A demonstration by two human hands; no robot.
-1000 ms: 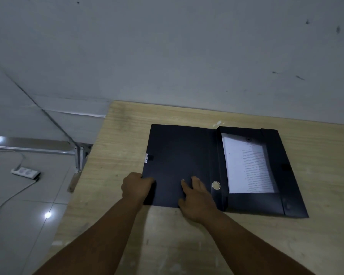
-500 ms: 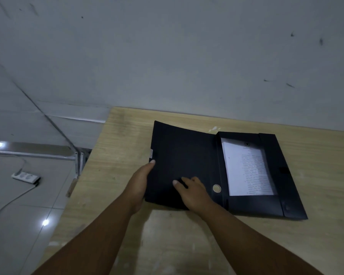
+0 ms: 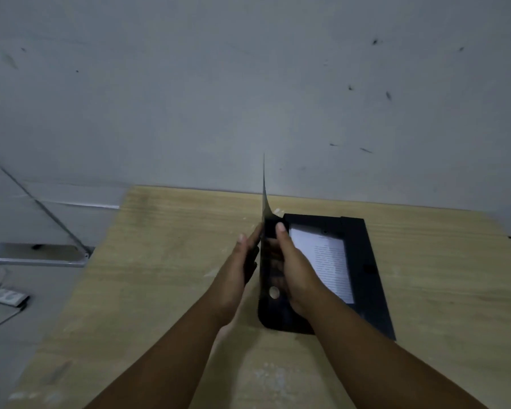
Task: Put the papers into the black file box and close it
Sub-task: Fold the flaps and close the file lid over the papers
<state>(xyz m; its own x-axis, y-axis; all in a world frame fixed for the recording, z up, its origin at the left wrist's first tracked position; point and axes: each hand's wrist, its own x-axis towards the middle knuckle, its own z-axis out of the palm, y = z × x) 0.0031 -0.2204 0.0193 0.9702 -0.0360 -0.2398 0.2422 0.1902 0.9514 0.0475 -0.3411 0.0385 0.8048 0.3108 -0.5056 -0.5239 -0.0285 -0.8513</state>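
Note:
The black file box (image 3: 369, 276) lies open on the wooden table (image 3: 165, 276), with printed papers (image 3: 328, 261) inside its tray. Its black lid (image 3: 267, 225) stands almost upright, seen edge-on, rising above the table's far edge. My left hand (image 3: 242, 267) presses flat against the lid's outer left face. My right hand (image 3: 292, 270) holds the lid from the inner right side, fingers along it. A round silver button (image 3: 274, 292) shows near the lid's lower part.
A grey wall (image 3: 248, 84) rises right behind the table. The table's left edge drops to a tiled floor with a white power strip (image 3: 5, 296) and a metal rail (image 3: 36, 255).
The lid has swung up from lying flat on the left to nearly vertical. Both hands rose with it, the left now behind it and the right on its inner face.

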